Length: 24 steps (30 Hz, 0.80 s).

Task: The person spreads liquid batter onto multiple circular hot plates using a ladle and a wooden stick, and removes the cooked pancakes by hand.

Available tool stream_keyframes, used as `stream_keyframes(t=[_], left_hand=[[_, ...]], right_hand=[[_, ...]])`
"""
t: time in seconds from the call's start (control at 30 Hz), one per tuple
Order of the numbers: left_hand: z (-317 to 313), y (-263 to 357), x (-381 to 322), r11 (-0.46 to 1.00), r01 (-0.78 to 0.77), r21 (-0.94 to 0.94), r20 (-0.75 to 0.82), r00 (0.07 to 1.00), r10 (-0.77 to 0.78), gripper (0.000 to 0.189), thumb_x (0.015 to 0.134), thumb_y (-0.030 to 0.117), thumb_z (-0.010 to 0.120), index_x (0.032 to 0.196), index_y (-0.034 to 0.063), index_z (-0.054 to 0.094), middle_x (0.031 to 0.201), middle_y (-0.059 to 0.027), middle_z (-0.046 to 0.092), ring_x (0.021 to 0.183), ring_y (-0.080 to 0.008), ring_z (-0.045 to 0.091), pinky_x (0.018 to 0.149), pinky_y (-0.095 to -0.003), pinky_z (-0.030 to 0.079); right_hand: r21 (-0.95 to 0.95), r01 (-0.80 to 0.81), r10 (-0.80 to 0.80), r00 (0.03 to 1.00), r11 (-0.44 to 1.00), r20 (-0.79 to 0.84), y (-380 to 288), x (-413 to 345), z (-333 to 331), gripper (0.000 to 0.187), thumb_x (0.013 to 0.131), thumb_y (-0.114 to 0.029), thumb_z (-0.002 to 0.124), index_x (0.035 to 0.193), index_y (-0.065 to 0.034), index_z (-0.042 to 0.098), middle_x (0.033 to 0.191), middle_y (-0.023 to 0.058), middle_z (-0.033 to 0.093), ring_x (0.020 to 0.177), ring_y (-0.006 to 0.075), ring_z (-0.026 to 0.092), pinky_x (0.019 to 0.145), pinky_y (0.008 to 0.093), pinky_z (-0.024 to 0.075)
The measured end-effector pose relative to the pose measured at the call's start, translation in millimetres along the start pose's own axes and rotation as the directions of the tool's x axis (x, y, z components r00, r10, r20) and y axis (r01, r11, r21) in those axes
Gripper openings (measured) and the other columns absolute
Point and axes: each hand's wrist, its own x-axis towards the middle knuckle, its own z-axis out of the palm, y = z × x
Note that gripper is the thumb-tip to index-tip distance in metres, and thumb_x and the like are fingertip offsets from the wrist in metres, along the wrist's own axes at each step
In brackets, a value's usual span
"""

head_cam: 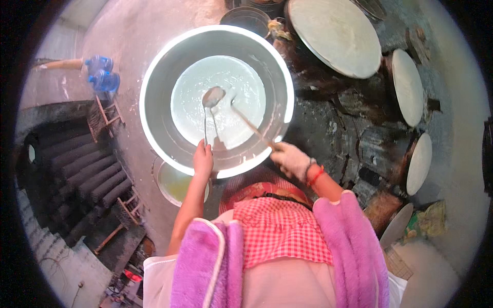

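A large round metal basin [158, 73] stands before me, with a white liquid [188, 123] covering its bottom. My left hand [203, 161] grips the thin metal handle of a ladle [214, 96] at the basin's near rim. The ladle's bowl is over the middle of the liquid; whether it touches the surface I cannot tell. On the right, my right hand [290, 158] is closed around a long stick-like handle [250, 125] that slants over the rim. Its far end reaches the liquid just right of the ladle and is blurred.
A smaller bowl of yellowish liquid [175, 184] sits at the basin's near left, partly hidden by my forearm. Several large round pale lids [339, 34] line the right side. Blue water jugs [104, 80] and stacked black cylinders [96, 173] are at left.
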Motion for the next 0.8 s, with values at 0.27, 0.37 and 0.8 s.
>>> stream_keyframes(t=[0.27, 0.37, 0.8], left_hand=[[14.7, -6.0, 50.0, 0.973, 0.225, 0.049, 0.136, 0.964, -0.230, 0.040, 0.102, 0.024, 0.047, 0.131, -0.0025, 0.052, 0.108, -0.0287, 0.066, 0.101, -0.0445, 0.063, 0.086, -0.0493, 0.050], [33.2, 7.4, 42.2, 0.990, 0.136, -0.040, 0.144, 0.981, -0.129, 0.036, 0.102, 0.027, 0.049, 0.122, -0.0023, 0.056, 0.091, -0.0225, 0.068, 0.078, -0.0359, 0.068, 0.069, -0.0443, 0.054], [-43.4, 234.8, -126.2, 0.321, 0.189, -0.928, 0.207, 0.978, 0.022, 0.026, 0.103, 0.021, 0.055, 0.125, 0.0084, 0.055, 0.060, 0.0064, 0.035, 0.039, -0.0038, 0.029, 0.033, -0.0215, 0.022]], right_hand=[[-0.301, 0.268, -0.257, 0.963, 0.915, 0.077, -35.2, 19.5, -1.9, 0.053, 0.094, -0.015, 0.060, 0.142, 0.0026, 0.048, 0.137, 0.0197, 0.058, 0.131, 0.0244, 0.051, 0.110, 0.0323, 0.0386], [-0.110, 0.337, -0.348, 0.931, 0.935, -0.108, -2.6, 34.2, -27.5, 0.053, 0.092, -0.012, 0.061, 0.141, 0.0033, 0.048, 0.135, 0.0176, 0.060, 0.126, 0.0220, 0.055, 0.107, 0.0312, 0.0415], [-0.819, 0.534, -0.882, 0.464, 0.211, 0.075, 20.4, -106.2, -52.9, 0.051, 0.090, -0.016, 0.061, 0.140, -0.0181, 0.051, 0.086, 0.0167, 0.060, 0.073, 0.0366, 0.064, 0.063, 0.0415, 0.0559]])
